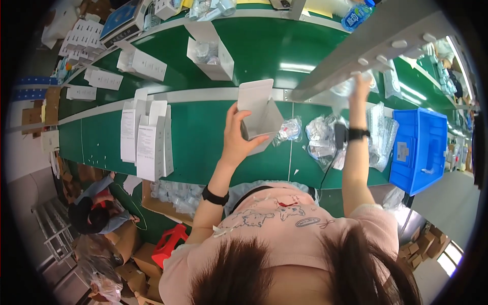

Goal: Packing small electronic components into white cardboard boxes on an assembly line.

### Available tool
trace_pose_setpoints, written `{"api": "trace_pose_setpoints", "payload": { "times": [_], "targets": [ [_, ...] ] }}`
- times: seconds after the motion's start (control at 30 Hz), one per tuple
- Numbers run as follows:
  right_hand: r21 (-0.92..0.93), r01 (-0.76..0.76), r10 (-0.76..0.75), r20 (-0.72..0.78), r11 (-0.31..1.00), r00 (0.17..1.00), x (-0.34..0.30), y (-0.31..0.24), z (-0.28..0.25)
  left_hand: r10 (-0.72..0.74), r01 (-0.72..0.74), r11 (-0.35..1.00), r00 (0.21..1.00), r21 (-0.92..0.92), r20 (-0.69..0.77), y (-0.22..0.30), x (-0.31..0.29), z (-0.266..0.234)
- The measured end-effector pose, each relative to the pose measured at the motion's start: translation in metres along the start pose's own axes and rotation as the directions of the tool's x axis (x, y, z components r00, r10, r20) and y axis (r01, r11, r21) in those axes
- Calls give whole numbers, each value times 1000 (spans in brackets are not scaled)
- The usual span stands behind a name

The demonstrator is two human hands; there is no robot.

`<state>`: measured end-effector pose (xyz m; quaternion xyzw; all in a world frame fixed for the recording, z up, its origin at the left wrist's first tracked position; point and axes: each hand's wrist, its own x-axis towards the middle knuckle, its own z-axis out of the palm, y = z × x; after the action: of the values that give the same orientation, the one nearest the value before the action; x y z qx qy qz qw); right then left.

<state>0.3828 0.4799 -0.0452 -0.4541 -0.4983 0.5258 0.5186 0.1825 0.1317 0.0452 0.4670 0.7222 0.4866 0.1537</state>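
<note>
My left hand [238, 137] holds an open white carton [260, 109] upright above the green conveyor belt [203, 137], fingers wrapped round its near wall and thumb pressed on its front, top flap standing up. My right hand [360, 84] is stretched far and right toward a clear plastic bag [341, 91] just under the grey overhead rail [366, 46]; the fingers touch the bag, but I cannot tell whether they have closed on it.

I judge this as the filling step of packing: the carton is formed and waiting, and the piece to go in is being fetched. The next move would call for bringing the bag back over the carton's mouth, keeping the flap clear, and steadying the carton while it goes in.

A stack of flat white cartons [147, 137] lies on the belt to my left, another open carton [211, 51] sits farther off, and a heap of bagged parts [325, 137] lies beside a blue plastic bin [419, 147] on the right.

The rail covers part of my right fingers, the carton's inside is in shadow, and what the clear bags hold is too small to make out. The bin's contents are out of sight.
</note>
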Motion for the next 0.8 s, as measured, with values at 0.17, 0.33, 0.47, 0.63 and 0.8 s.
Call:
{"api": "trace_pose_setpoints", "payload": {
  "times": [0.17, 0.33, 0.47, 0.63, 0.8],
  "targets": [
    [296, 137, -131, -42, 945, 991, -145, -131, -33, 117, -135, 971, 988, -195, -103, 7, -11, 26],
    [-34, 587, -587, 8, 809, 809, -214, -152, 57, 67, -89, 982, 988, -166, -136, 22, -27, 43],
    [108, 769, -741, 379, 630, 554, -236, -126, 102, -34, 4, 989, 978, -145, -207, 17, -45, 37],
    [-167, 909, -437, 834, 383, 337, -256, -126, 69, 20, -56, 991, 959, -121, -282, 0, -75, 32],
    [-362, 716, -278, 744, 597, 608, -235, -66, 22, 50, -48, 999, 977, 17, -206, 1, -103, 12]
  ]
}}
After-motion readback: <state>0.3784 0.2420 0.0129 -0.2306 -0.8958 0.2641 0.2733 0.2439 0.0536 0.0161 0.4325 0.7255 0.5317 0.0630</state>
